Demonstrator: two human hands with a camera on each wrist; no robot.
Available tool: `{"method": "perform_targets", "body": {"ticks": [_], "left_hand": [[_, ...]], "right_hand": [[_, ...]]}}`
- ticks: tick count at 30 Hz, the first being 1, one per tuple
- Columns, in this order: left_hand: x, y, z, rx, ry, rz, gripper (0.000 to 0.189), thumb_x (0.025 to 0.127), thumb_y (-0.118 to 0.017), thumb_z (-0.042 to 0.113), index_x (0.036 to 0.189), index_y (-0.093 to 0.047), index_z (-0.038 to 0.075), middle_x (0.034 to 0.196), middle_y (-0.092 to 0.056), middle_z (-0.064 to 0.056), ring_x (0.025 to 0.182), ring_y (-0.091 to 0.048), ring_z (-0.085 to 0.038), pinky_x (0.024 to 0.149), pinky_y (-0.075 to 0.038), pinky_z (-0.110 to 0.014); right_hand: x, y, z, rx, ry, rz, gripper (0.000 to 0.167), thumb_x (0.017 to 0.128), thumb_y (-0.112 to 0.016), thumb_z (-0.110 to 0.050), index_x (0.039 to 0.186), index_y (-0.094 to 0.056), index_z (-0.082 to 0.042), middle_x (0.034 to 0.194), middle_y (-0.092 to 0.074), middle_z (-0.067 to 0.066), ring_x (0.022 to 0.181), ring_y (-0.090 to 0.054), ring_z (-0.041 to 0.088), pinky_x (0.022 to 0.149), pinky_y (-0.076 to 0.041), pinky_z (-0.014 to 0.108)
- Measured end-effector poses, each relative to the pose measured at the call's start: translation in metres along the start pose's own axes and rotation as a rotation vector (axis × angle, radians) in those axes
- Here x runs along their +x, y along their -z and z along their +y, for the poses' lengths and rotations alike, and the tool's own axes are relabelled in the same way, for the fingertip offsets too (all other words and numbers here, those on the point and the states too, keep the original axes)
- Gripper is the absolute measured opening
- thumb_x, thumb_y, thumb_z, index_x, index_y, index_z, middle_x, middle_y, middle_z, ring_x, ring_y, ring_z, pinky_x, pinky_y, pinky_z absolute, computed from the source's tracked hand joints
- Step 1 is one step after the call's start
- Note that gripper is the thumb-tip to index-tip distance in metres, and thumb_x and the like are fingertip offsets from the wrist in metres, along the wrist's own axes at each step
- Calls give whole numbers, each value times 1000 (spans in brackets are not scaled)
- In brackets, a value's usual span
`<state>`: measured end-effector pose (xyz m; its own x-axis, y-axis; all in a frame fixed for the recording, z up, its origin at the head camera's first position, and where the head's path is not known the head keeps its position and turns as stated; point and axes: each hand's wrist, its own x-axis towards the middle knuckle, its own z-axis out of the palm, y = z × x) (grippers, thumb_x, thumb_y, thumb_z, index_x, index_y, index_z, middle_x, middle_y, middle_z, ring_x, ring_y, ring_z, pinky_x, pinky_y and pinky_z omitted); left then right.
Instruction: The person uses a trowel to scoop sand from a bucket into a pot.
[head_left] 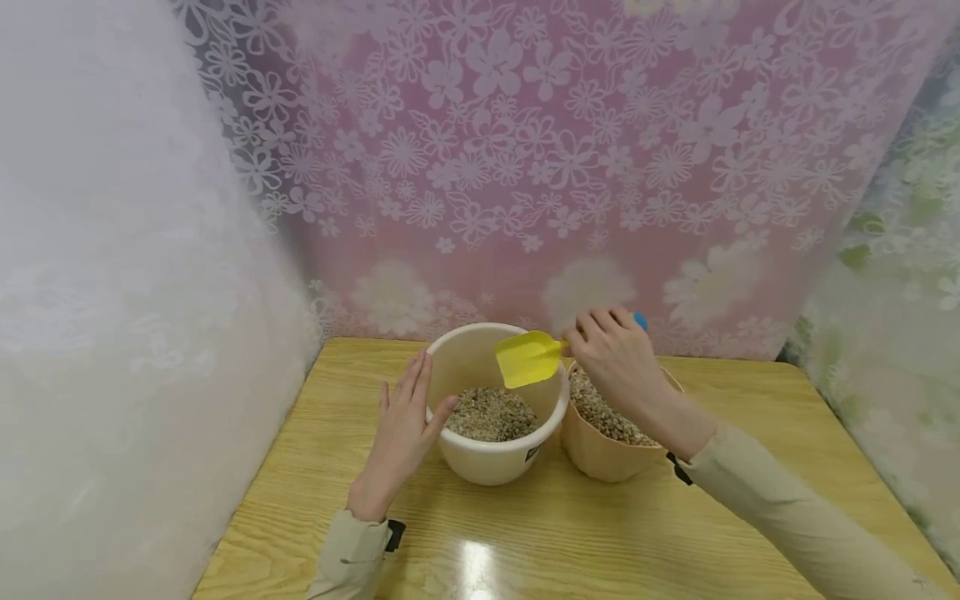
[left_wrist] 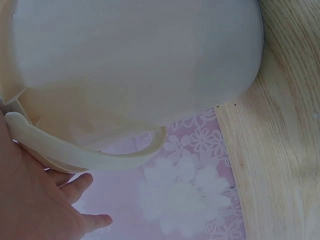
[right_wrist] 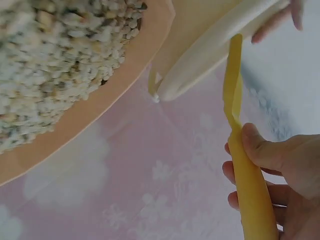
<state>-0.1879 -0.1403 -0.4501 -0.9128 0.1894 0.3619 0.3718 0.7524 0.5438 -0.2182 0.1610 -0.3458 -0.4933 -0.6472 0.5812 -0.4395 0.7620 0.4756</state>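
Floral cloth point(head_left: 525, 167) across top; table point(head_left: 465, 517) along bottom. Tan pot point(head_left: 600, 458) right of lower centre, beside bucket point(head_left: 487, 462); pot's gravel point(head_left: 600, 412) partly behind right hand point(head_left: 618, 358), which grips scoop point(head_left: 531, 360) over bucket, just below centre. Left hand point(head_left: 401, 425), straight-fingered, touches bucket's left side.

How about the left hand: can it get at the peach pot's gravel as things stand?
Probably not easily: the white bucket stands between the left hand and the peach pot, and in the head view the right hand overlaps part of that pot's gravel.
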Motion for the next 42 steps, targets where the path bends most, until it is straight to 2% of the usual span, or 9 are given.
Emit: {"method": "perform_targets", "body": {"ticks": [2, 7, 13, 16, 20, 27, 33, 38, 42], "left_hand": [[0, 0, -1, 3, 0, 2, 78, 104, -52, 45, 162, -19, 5, 169, -17, -10, 155, -15, -29, 120, -1, -67], [-1, 1, -1, 12, 4, -5, 79, 105, -48, 50, 162, -18, 5, 169, -13, -7, 156, -13, -27, 120, 0, -65], [-2, 1, -2, 4, -8, 5, 81, 104, -45, 55, 162, -18, 5, 169, -14, -8, 155, -15, -30, 120, -1, -66], [-3, 0, -3, 5, -13, 8, 82, 104, -44, 56, 162, -18, 5, 169, -16, -10, 155, -16, -31, 120, -3, -67], [-3, 1, -3, 7, -11, 10, 81, 104, -47, 54, 162, -19, 5, 169, -17, -10, 155, -16, -30, 120, -3, -67], [-1, 1, -4, 17, -15, 14, 81, 104, -49, 52, 162, -20, 4, 169, -17, -9, 155, -18, -30, 119, -6, -69], [1, 0, -1, 20, -18, 15, 81, 104, -47, 54, 162, -19, 5, 169, -17, -9, 155, -17, -28, 118, -6, -70], [1, -2, -3, 18, -22, 25, 79, 104, -53, 46, 161, -21, 4, 168, -20, -12, 154, -20, -31, 118, -7, -71], [0, -1, -5, 8, -13, 29, 78, 103, -57, 41, 162, -21, 4, 168, -19, -11, 154, -20, -31, 118, -8, -71]], "right_hand": [[13, -10, -8, -63, 64, -58, 18, 84, -83, -18, 90, -72, -6, 89, -68, 10, 86, -62, 27, 80, -49, 35], [35, -34, -27, -231, 241, -189, 7, 90, -78, -14, 84, -74, -15, 94, -69, 4, 84, -55, 21, 79, -43, 29], [47, -55, -49, -343, 343, -330, 25, 95, -73, -18, 70, -72, -19, 83, -70, -2, 76, -46, 16, 75, -34, 28], [52, -61, -56, -371, 379, -389, 30, 96, -72, -19, 66, -72, -20, 83, -72, -3, 76, -50, 15, 76, -35, 28], [61, -68, -65, -401, 443, -449, 22, 97, -71, -22, 75, -77, -23, 86, -73, -4, 78, -56, 15, 76, -39, 28], [78, -82, -86, -480, 574, -590, 19, 104, -60, -27, 94, -76, -27, 93, -70, -5, 80, -54, 15, 77, -39, 29], [76, -91, -94, -488, 645, -541, 12, 102, -62, -34, 95, -72, -33, 96, -69, -6, 85, -49, 16, 81, -39, 31], [73, -92, -95, -408, 620, -432, 21, 101, -63, -35, 83, -70, -27, 82, -64, -5, 79, -47, 16, 78, -39, 32], [71, -88, -95, -297, 579, -372, 19, 100, -65, -32, 86, -74, -24, 80, -64, -6, 77, -46, 15, 76, -37, 30]]}}
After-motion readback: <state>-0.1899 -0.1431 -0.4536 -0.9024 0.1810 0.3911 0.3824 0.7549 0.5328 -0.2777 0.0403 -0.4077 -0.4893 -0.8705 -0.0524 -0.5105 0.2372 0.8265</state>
